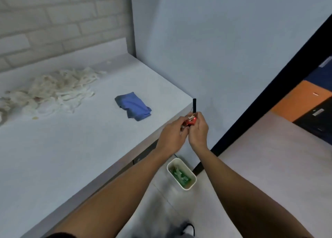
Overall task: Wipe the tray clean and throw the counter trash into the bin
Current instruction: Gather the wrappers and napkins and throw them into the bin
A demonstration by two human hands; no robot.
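Both my hands meet just past the counter's [89, 148] right front corner. My left hand [171, 134] and my right hand [198, 130] together grip a crumpled red wrapper [191, 121] with some pale scraps. A thin black stick [194, 105] stands up from the bundle, above my right hand. Below the hands, on the floor, sits a small white bin [181, 174] with green trash inside. A folded blue cloth [133, 105] lies on the counter to the left of my hands. No tray is in view.
A heap of white stringy scraps [53, 92] lies at the counter's back left, with a small crumb [35, 118] in front of it. A pale wall rises right of the counter. A dark door frame [269, 94] and orange cabinet [298, 101] stand further right.
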